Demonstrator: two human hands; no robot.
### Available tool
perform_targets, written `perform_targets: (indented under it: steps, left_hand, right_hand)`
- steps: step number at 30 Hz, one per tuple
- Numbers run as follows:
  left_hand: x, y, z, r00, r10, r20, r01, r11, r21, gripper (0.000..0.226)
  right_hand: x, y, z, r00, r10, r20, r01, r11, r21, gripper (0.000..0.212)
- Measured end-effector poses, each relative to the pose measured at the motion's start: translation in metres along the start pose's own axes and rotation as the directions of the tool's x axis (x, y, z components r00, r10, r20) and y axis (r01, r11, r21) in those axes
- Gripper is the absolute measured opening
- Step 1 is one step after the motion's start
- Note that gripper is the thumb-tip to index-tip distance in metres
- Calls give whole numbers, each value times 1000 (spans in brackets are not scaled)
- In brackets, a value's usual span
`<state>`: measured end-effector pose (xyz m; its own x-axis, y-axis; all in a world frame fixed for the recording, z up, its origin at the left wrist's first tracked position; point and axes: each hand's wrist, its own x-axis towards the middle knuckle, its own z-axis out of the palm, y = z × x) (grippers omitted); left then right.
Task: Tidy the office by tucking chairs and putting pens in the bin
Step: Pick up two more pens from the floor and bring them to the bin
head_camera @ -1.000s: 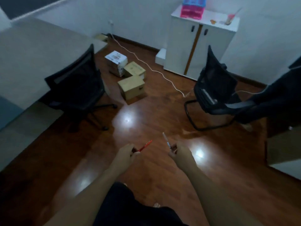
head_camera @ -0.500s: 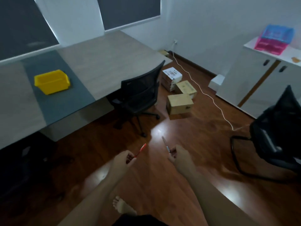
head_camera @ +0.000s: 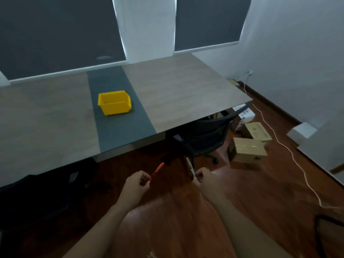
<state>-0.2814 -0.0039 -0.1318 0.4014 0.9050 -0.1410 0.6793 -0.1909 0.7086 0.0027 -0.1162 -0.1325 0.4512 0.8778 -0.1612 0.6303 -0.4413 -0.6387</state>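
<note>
My left hand (head_camera: 136,184) grips a red pen (head_camera: 157,170) that points up and to the right. My right hand (head_camera: 204,178) grips a white pen (head_camera: 190,165) that points up and slightly left. Both hands hover over the wooden floor, in front of the long desk (head_camera: 186,90). A yellow bin (head_camera: 114,102) stands empty on the desk's dark grey strip, well beyond my hands. A black mesh chair (head_camera: 210,135) sits partly tucked under the desk's right end. Another dark chair (head_camera: 37,194) sits in shadow under the desk at the left.
Cardboard boxes (head_camera: 246,150) lie on the floor right of the mesh chair. A white cable (head_camera: 290,153) runs across the floor along the right wall. A black chair base (head_camera: 329,231) shows at the bottom right corner. A white cabinet (head_camera: 323,142) stands at the right.
The view has swung left from the cabinet and second chair to the desk and yellow bin. Both hands keep their pens and stay in front of me.
</note>
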Motion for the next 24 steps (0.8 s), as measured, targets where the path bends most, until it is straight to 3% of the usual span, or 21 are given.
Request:
perform_targets:
  steps: [10,24]
  left_hand:
    - [93,-51,-64,986,-105,-130,103,994,-22,17]
    - [220,-55,-102,901,-240,-362,230,971,-71,17]
  right_hand:
    - [148,-72,46,983,-144,116,144,990,3,12]
    - [344,-141,70,913,-261,314,262,964,40,9]
